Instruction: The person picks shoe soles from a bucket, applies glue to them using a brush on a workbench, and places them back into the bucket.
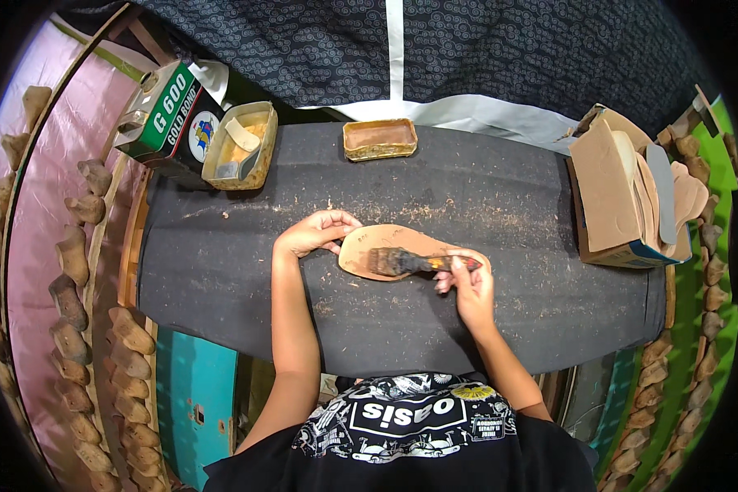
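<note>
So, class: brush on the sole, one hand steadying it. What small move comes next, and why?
Probably draw the brush in the right hand along the tan sole toward its far end, since the bristles rest mid-sole while the left hand pins the other end.

A dark, dust-flecked tabletop (221, 271) carries everything. At its centre lies a tan shoe sole (377, 246). At twelve o'clock, by the far edge, sits a shallow rectangular tin (380, 138). At ten o'clock stands a deeper tin of yellow glue (239, 146), with a green can (166, 115) just beside it. At three o'clock a cardboard box of insoles (623, 197) rests at the edge.
</note>
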`<state>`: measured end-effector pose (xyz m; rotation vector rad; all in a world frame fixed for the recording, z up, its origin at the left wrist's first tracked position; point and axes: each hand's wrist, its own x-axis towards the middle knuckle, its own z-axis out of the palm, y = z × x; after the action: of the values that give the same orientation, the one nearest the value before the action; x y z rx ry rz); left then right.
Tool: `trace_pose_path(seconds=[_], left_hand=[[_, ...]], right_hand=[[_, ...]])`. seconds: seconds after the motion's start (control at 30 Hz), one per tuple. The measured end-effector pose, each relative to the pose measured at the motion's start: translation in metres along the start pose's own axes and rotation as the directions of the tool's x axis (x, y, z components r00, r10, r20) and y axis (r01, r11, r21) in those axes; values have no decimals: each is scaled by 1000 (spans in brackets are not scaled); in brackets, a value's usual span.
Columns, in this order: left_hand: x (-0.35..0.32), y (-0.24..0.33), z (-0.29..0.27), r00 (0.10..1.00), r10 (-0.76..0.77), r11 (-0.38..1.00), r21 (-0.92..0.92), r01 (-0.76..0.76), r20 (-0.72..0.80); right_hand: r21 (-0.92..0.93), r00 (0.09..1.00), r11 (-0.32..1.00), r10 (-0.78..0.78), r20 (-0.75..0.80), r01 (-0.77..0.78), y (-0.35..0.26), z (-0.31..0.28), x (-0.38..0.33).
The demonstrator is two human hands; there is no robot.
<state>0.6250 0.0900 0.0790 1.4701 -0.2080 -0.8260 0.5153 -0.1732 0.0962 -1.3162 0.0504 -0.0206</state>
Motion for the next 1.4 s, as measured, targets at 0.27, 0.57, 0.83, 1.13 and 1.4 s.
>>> trace_pose_path(seconds=[0.27,0.57,0.83,1.13,1.4], left_hand=[[0,-1,0,1000,-19,1000,-15,19,-14],[0,0,1,999,-13,1000,-21,13,-30],[2,0,0,1000,-16,1000,12,17,-26],[1,-1,1,1000,-18,998,-67,17,-9],[1,-2,-2,1000,-17,999,-39,16,-15]], right_hand=[[-195,984,977,-116,-137,88,-15,-72,-9],[-141,966,980,-165,-199,139,-27,-44,0],[-44,997,997,-55,50,57,-2,11,16],[-173,984,984,-76,-159,48,-10,-53,4],[-225,963,966,-173,-208,125,-34,-56,4]])
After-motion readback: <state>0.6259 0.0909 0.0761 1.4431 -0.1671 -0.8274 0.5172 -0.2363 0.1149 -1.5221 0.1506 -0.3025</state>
